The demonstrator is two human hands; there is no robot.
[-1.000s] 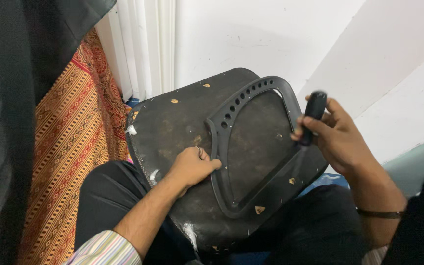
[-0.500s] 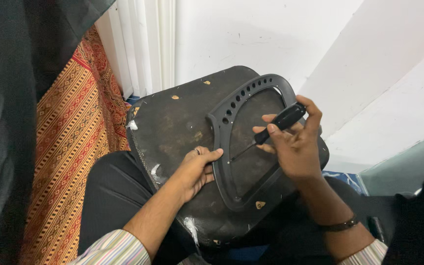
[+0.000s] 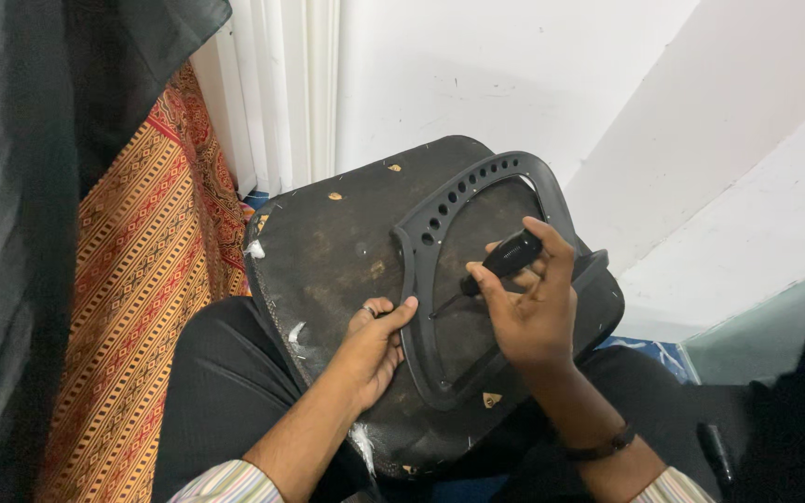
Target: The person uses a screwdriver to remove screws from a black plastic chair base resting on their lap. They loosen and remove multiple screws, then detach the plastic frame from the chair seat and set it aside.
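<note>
- Nearest: two striped shirt cuffs and one dark wristband on the right wrist (image 3: 596, 447); black trousers under the work.
- Left hand (image 3: 375, 345) lay curled, fingers narrow, thumb pressed on the inner edge of the black perforated plastic loop frame (image 3: 418, 307), steadying it.
- Right hand (image 3: 533, 312) was closed around one black-handled screwdriver (image 3: 500, 261), tip angled down to the frame's left rail.
- One frame sat flat on one dark worn rounded seat board (image 3: 328, 247), resting across the lap.
- Judged mid-job: frame was seated on the board, fastening at that rail in hand; remaining fixings could not be counted.
- Board showed several small tan chips and white fluff tufts.
- Far: one orange patterned cloth (image 3: 132, 279), white curtain (image 3: 277, 84), white wall.
</note>
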